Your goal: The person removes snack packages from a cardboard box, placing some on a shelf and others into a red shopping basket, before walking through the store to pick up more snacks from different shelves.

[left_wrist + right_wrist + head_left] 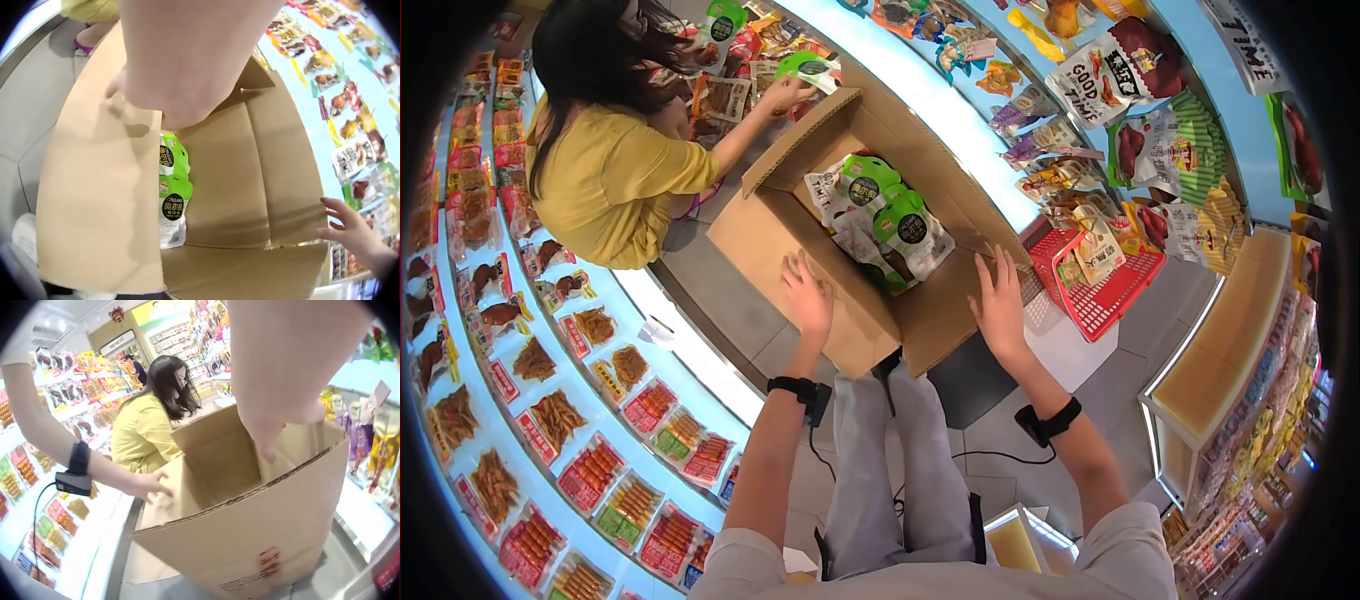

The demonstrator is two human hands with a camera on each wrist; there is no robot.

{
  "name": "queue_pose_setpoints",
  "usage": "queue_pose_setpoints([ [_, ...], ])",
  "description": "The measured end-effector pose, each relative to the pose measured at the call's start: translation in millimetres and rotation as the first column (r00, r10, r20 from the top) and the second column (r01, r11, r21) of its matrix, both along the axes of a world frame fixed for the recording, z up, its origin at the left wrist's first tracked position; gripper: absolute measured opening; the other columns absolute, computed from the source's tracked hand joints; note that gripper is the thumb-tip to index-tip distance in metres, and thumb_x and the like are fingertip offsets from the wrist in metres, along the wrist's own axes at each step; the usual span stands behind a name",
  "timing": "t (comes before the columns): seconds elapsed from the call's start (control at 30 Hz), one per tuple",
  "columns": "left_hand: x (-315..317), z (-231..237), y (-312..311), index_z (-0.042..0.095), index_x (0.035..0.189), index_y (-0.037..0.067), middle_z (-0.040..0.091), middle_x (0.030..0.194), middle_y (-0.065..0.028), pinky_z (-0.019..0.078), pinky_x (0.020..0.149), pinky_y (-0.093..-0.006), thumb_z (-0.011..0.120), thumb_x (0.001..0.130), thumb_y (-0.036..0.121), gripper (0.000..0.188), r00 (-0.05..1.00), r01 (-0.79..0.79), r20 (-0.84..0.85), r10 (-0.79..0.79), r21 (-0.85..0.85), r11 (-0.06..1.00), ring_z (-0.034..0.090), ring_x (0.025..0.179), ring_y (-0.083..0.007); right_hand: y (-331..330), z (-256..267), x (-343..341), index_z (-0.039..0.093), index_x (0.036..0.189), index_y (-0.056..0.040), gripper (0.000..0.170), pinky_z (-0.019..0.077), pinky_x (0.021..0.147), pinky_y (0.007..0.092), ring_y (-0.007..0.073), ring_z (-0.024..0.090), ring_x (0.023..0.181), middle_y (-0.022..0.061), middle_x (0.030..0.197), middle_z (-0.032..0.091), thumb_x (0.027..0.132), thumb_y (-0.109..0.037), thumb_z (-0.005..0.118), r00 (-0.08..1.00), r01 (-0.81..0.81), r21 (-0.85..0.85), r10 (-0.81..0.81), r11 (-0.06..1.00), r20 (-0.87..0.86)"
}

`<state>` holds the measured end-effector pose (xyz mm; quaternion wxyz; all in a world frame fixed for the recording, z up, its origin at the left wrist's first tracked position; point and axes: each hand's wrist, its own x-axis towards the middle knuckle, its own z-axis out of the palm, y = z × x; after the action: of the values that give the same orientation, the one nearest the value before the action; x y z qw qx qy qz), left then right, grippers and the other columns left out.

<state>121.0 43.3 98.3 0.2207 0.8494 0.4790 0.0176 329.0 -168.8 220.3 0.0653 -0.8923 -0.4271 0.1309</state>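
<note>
An open cardboard box (800, 290) stands in front of me, with green-and-white snack bags (900, 230) lying at its bottom. My left hand (807, 298) rests with spread fingers on the box's left flap; the left wrist view shows the bags (173, 209) beyond that flap (100, 187). My right hand (1000, 305) is at the box's right end, fingers extended and holding nothing. In the right wrist view my left hand (153, 484) lies by the flap, and my right hand (281, 419) is over the box's near edge.
A person in yellow (615, 165) crouches at the upper left, one hand at a green-topped bag (810, 68). A red basket (1095, 290) with packets stands right of the box. Lit shelves of snacks (560, 410) curve along the left, and more shelves (990, 30) run along the upper right.
</note>
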Motion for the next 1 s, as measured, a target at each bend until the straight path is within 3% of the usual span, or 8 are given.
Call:
queue_pose_setpoints([
  [0.03,14.5,26.2,16.9,0.025,0.133,0.009,0.022,0.134,-0.0227,0.03,0.097,-0.0454,0.062,0.069,0.012,0.074,0.985,0.164,0.03,-0.168,0.107,0.981,0.029,0.119,-0.0387,-2.6,-4.4,-6.3,0.028,0.132,-0.0048,0.081,0.0297,0.101,0.0427,0.0391,0.028,0.123,0.0223,0.136,0.022,0.064,-0.011,0.071,1.0,-0.004,0.006,0.004,1.0,-0.019],
  [0.1,41.1,47.9,55.7,0.033,0.131,0.013,0.022,0.138,-0.0149,0.0287,0.098,-0.0466,0.058,0.069,0.006,0.068,0.95,0.297,0.036,-0.311,0.209,0.932,0.026,0.124,-0.0341,0.7,-13.9,-5.9,0.027,0.132,-0.0048,0.082,0.0297,0.1,0.0431,0.0391,0.027,0.123,0.0222,0.137,0.02,0.064,-0.013,0.072,0.999,0.051,-0.009,-0.051,0.999,-0.018],
  [0.27,70.1,35.4,144.9,0.018,0.138,0.014,0.01,0.144,-0.009,0.0225,0.103,-0.0484,0.066,0.07,0.02,0.083,0.978,0.177,-0.157,-0.137,0.285,0.942,0.018,0.13,-0.0305,18.1,-60.5,50.7,0.014,0.138,-0.0116,0.101,0.0316,0.098,0.0475,0.0394,0.025,0.125,0.021,0.141,0.011,0.06,-0.023,0.077,0.959,0.275,-0.224,-0.282,0.935,0.003],
  [0.37,74.0,22.4,176.0,0.013,0.139,0.013,0.007,0.145,-0.0055,0.0202,0.103,-0.0512,0.07,0.068,0.028,0.092,0.982,0.068,-0.186,-0.032,0.192,0.979,0.015,0.132,-0.029,27.4,-94.5,79.4,0.007,0.139,-0.0156,0.112,0.0338,0.096,0.0495,0.0411,0.023,0.125,0.0201,0.142,0.008,0.055,-0.029,0.08,0.913,0.357,-0.336,-0.402,0.871,-0.071],
  [0.5,74.7,-3.2,201.6,0.015,0.138,0.012,0.008,0.145,-0.0028,0.0202,0.103,-0.0523,0.07,0.067,0.03,0.092,0.982,0.077,-0.184,-0.044,0.176,0.981,0.016,0.132,-0.0273,32.8,-147.5,103.6,0.004,0.139,-0.0172,0.118,0.0358,0.096,0.0493,0.0433,0.022,0.125,0.0189,0.143,0.006,0.051,-0.033,0.082,0.874,0.394,-0.397,-0.471,0.829,-0.117],
  [0.7,74.5,-36.0,235.3,0.021,0.136,0.012,0.022,0.142,-0.0019,0.025,0.102,-0.0452,0.071,0.067,0.025,0.086,0.994,0.072,-0.093,-0.055,0.199,0.977,0.028,0.125,-0.0252,24.7,-179.6,116.9,0.002,0.139,-0.015,0.117,0.0371,0.096,0.0449,0.0435,0.025,0.124,0.0216,0.141,0.012,0.053,-0.026,0.081,0.902,0.339,-0.392,-0.413,0.855,-0.121],
  [0.8,76.0,-43.9,246.5,0.033,0.131,0.012,0.036,0.133,-0.0022,0.032,0.097,-0.042,0.072,0.065,0.021,0.077,0.988,0.115,-0.131,-0.08,0.285,0.952,0.039,0.115,-0.0253,25.0,-188.7,123.8,0.003,0.138,-0.0127,0.115,0.0368,0.097,0.0412,0.0412,0.031,0.122,0.0216,0.14,0.018,0.054,-0.023,0.081,0.903,0.307,-0.42,-0.4,0.854,-0.155],
  [1.0,76.8,-56.3,251.7,0.052,0.117,0.012,0.052,0.116,-0.0045,0.0373,0.092,-0.0357,0.068,0.068,0.015,0.051,0.987,0.067,-0.159,-0.041,0.168,0.984,0.048,0.105,-0.0241,18.8,-203.7,126.6,0.013,0.137,-0.0076,0.102,0.0382,0.096,0.0365,0.0367,0.043,0.114,0.0227,0.133,0.032,0.055,-0.015,0.074,0.894,0.26,-0.357,-0.363,0.897,-0.262],
])
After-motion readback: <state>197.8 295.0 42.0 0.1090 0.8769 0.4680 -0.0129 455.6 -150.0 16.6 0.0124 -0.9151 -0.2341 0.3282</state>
